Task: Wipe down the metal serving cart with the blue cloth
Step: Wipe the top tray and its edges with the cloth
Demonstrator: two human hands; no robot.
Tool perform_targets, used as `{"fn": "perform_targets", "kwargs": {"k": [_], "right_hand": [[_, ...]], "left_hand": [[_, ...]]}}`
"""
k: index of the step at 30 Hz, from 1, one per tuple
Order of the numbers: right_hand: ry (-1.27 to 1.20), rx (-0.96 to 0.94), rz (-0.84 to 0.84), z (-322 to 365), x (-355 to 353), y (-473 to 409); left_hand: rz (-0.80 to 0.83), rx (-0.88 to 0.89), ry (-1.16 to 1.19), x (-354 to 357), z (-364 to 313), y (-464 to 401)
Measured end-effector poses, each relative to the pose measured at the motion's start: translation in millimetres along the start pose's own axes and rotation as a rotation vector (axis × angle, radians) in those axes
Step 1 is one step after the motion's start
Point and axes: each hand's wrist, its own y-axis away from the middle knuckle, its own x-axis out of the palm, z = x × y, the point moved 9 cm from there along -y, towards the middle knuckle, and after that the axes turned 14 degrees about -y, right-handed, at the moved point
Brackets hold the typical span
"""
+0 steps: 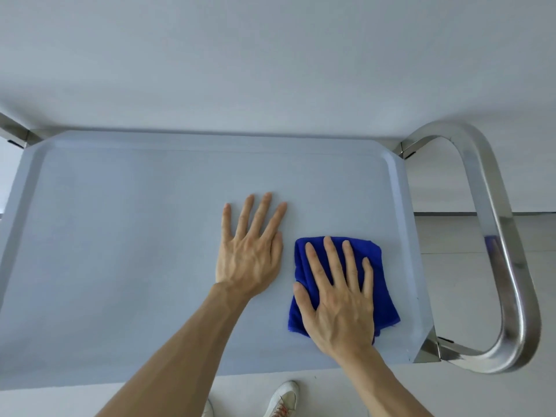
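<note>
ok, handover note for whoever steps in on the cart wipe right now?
Left hand: flat, fingers spread, resting on the bare top shelf.
Right hand: flat, pressing the folded blue cloth onto the shelf.
Cloth sits on the right side of the metal serving cart, near the curved steel handle.
Done: cannot tell how much has been wiped; no streaks show.
Left: treat the shelf's remaining surface, rim and handle as unwiped.
</note>
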Motion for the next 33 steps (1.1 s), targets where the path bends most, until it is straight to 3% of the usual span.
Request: {"fn": "perform_targets", "kwargs": {"k": [7,12,17,22,25,29,33], "right_hand": [[-0.046,-0.032,-0.044,-28.6,-14.4,-49.9],[0.004,0.062,-0.145,-70.9,-34.7,-149.2],[-0.045,0.227,-0.226,-65.0,-41.9,-208.4],[-0.089,-0.127,-0.125,2.4,-19.9,-165.3],[-0.115,-0.261,-0.061,-1.6,-17.9,-150.6],[-0.018,-0.079,-0.126,-80.7,-45.8,-166.6],[0.013,0.061,-0.119,-90.9,-46.2,-162.1]], "left_hand": [[-0.011,-0.013,0.007,1.2,-0.5,-3.2],[-0.04,0.0,-0.008,0.2,-1.6,-5.6],[-0.042,0.004,-0.034,2.6,-0.6,-5.3],[-0.03,0.007,-0.045,1.7,-1.6,-4.9],[-0.021,-0.013,-0.045,-0.5,0.3,-4.2],[-0.012,-0.021,-0.047,0.1,-1.2,-4.4],[-0.003,-0.031,-0.058,2.9,1.4,-4.2]]}}
